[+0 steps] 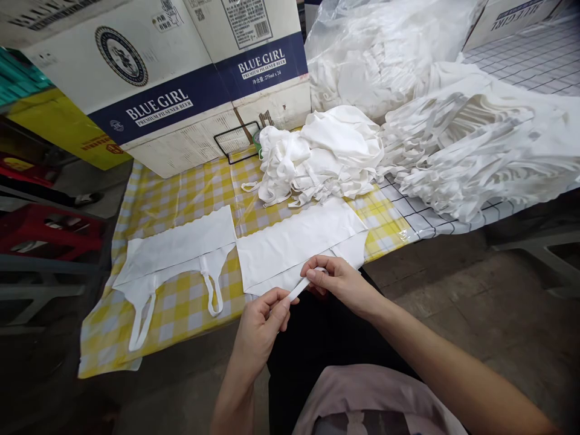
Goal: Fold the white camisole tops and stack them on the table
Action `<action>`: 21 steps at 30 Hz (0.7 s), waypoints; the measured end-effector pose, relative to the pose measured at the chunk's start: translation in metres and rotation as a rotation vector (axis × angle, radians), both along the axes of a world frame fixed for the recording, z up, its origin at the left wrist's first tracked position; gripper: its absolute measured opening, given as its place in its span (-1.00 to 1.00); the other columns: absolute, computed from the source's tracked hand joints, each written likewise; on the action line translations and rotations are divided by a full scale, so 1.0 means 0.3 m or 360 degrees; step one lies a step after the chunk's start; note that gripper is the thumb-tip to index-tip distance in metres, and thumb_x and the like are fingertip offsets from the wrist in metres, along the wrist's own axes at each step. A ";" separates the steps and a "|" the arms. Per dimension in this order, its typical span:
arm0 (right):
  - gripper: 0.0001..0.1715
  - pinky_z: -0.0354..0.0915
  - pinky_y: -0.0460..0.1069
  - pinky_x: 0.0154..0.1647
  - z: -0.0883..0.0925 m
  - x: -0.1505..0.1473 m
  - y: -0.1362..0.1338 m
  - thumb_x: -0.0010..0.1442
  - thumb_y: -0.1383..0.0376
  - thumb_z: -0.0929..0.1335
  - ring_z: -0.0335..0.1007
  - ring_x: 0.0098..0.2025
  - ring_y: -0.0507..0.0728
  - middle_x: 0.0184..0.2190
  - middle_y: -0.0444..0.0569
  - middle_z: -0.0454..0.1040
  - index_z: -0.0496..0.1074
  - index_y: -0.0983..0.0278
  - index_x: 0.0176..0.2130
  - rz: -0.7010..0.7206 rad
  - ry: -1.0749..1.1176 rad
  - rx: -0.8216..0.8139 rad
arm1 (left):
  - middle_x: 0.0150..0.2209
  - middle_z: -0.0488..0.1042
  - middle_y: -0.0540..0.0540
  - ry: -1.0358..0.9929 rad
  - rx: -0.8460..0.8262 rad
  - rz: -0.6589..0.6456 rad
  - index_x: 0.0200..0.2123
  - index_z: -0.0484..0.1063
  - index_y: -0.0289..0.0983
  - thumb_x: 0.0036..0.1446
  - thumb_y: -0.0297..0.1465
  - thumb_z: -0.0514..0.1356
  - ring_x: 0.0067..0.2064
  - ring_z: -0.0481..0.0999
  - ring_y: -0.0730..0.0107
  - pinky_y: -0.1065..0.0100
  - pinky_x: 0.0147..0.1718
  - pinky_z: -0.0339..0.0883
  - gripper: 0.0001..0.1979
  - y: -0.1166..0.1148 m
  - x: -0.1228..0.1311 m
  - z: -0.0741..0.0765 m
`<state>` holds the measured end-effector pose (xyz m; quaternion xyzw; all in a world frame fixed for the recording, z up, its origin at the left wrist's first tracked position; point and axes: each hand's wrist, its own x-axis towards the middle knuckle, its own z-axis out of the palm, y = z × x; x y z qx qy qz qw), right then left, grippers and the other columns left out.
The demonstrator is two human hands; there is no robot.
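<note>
I see the narrow white strap (299, 289) held by the near edge of the white garment (296, 244), its long axis slanting from the left hand (261, 321), which pinches it lower down, away to the right hand (345, 285), pinching it farther up. Yellow-checked cloth (194, 181) lies beneath the garment.

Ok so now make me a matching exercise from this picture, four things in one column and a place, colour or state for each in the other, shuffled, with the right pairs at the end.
Things:
1. white strip
2. leftmost white garment
3. large beer carton
4. plastic bag

Places, colours, states:
A. clear and crinkled
B. spread flat on the yellow checked tablecloth
C. white and navy
D. pinched between left hand and right hand

Right pairs: 1-D, 2-B, 3-C, 4-A
</note>
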<state>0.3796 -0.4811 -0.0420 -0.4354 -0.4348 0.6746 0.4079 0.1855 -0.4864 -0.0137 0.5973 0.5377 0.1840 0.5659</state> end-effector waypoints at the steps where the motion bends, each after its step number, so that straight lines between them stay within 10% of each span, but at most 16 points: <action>1: -0.69 0.11 -0.13 -0.48 0.001 0.001 -0.001 0.18 0.11 0.29 0.14 -0.52 -0.05 -0.54 -0.16 0.29 0.38 0.32 -0.25 0.0011 -0.0011 0.0001 | -0.66 0.16 0.08 0.0003 0.0002 -0.0001 -0.25 0.42 -0.31 0.18 -0.20 0.04 -0.58 0.09 0.53 0.45 -0.56 -0.07 -0.69 -0.001 0.000 0.000; 21: -0.71 0.08 -0.13 -0.47 -0.006 -0.003 -0.010 0.20 0.18 0.25 0.13 -0.52 -0.03 -0.58 -0.18 0.23 0.44 0.29 -0.18 0.0067 -0.0079 0.0017 | -0.67 0.18 0.09 -0.0025 -0.0078 0.0052 -0.30 0.38 -0.30 0.19 -0.20 0.03 -0.61 0.06 0.56 0.47 -0.58 -0.10 -0.71 -0.014 -0.008 -0.003</action>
